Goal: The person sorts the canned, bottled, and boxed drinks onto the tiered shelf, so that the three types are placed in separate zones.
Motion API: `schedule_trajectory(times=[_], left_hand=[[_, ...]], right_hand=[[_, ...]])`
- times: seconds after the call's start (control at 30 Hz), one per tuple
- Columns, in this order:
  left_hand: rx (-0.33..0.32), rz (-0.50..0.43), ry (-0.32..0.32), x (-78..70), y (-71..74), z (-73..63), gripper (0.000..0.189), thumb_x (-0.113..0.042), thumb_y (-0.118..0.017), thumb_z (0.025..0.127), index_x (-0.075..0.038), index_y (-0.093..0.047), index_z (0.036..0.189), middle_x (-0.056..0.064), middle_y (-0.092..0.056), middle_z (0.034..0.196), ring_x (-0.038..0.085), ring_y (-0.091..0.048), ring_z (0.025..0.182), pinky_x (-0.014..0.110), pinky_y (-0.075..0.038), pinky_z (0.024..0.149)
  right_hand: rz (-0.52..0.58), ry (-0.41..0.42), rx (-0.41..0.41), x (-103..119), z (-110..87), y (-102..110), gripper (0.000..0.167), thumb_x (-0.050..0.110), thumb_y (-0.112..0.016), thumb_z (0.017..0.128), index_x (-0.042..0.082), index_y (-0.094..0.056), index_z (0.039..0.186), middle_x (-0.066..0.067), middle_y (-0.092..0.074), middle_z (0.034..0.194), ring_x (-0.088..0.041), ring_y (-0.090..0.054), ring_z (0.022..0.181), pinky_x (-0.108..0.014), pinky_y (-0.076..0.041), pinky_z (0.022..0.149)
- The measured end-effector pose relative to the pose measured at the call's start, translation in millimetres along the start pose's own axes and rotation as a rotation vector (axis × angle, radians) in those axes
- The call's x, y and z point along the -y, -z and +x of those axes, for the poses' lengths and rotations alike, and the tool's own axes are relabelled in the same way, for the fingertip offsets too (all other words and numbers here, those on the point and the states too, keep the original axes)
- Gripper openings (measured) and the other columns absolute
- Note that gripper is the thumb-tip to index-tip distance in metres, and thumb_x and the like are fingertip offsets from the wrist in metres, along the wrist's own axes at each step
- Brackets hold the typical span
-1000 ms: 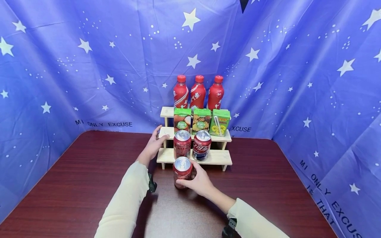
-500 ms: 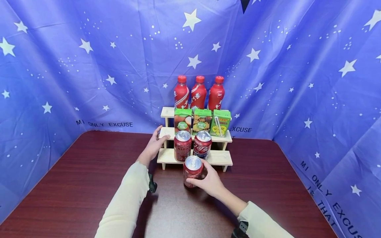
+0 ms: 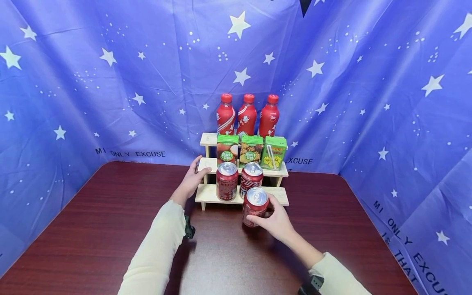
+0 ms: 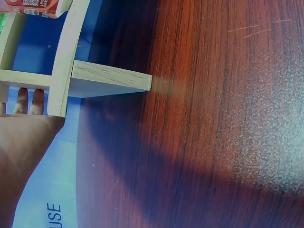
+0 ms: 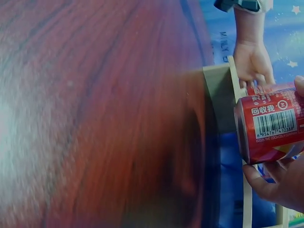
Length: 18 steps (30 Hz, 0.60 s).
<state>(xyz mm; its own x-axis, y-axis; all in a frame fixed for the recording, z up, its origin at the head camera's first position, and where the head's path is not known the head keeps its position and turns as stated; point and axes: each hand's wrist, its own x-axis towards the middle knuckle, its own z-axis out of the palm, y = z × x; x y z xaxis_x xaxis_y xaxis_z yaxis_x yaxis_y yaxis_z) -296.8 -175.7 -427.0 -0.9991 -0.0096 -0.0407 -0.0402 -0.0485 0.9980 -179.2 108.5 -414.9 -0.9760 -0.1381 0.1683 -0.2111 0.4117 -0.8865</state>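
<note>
My right hand (image 3: 279,222) grips a red soda can (image 3: 255,209), thumb on its near side and fingers around the far side. The can is upright in front of the lowest tier; the right wrist view shows the barcode on the can (image 5: 273,124). My left hand (image 3: 191,180) holds the left end of the middle tier of a three-tier wooden display stand (image 3: 210,196); its fingertips (image 4: 37,102) show past the board in the left wrist view. Two more soda cans stand on the lowest tier, one at left (image 3: 226,184) and one partly hidden behind the held can (image 3: 250,178).
Three green juice boxes (image 3: 251,151) line the middle tier. Behind them, three red bottles (image 3: 247,116) stand on the top tier. The stand is on a dark red wooden table (image 3: 121,221), with a blue star-patterned cloth (image 3: 166,82) hanging behind and at both sides.
My right hand has carried the held can rightward and slightly towards the stand, from before the left can to before the right one. My left hand stays on the stand.
</note>
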Motion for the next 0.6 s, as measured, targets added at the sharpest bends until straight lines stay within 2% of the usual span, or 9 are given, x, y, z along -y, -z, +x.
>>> schedule_trajectory(times=[0.3, 0.4, 0.53, 0.6], left_hand=[[-0.002, 0.004, 0.007, -0.4, -0.4, -0.3, 0.072, -0.016, -0.055, 0.093, -0.023, -0.013, 0.151, 0.017, -0.031, 0.148, 0.031, -0.039, 0.129, 0.043, -0.03, 0.109], [-0.007, 0.014, 0.017, -1.0, -0.5, -0.7, 0.072, -0.018, -0.056, 0.093, -0.024, -0.014, 0.15, 0.016, -0.031, 0.149, 0.03, -0.039, 0.129, 0.044, -0.03, 0.109], [-0.009, 0.013, 0.02, -0.8, -0.7, -0.7, 0.072, -0.018, -0.057, 0.093, -0.024, -0.015, 0.15, 0.015, -0.031, 0.149, 0.03, -0.039, 0.129, 0.044, -0.031, 0.108], [-0.009, 0.014, 0.017, 0.1, -0.7, -0.2, 0.071, -0.018, -0.057, 0.093, -0.024, -0.015, 0.15, 0.015, -0.032, 0.149, 0.03, -0.04, 0.128, 0.043, -0.032, 0.107]], right_hand=[[-0.045, 0.037, -0.05, -6.1, 4.7, 22.6, 0.073, 0.023, -0.086, 0.066, 0.013, -0.05, 0.128, -0.006, -0.061, 0.118, -0.016, -0.055, 0.106, -0.03, -0.048, 0.089], [-0.039, 0.05, -0.064, -5.3, 6.1, 31.0, 0.071, 0.022, -0.085, 0.067, 0.013, -0.05, 0.128, -0.008, -0.062, 0.117, -0.01, -0.057, 0.098, -0.027, -0.049, 0.085], [-0.043, 0.021, -0.077, 15.3, 4.1, 42.4, 0.071, 0.014, -0.083, 0.069, 0.006, -0.047, 0.131, -0.014, -0.06, 0.118, -0.005, -0.056, 0.092, -0.023, -0.05, 0.08], [-0.026, -0.002, -0.083, 16.7, 7.3, 46.9, 0.072, 0.011, -0.082, 0.07, 0.005, -0.046, 0.131, -0.014, -0.059, 0.121, -0.001, -0.054, 0.093, -0.02, -0.049, 0.081]])
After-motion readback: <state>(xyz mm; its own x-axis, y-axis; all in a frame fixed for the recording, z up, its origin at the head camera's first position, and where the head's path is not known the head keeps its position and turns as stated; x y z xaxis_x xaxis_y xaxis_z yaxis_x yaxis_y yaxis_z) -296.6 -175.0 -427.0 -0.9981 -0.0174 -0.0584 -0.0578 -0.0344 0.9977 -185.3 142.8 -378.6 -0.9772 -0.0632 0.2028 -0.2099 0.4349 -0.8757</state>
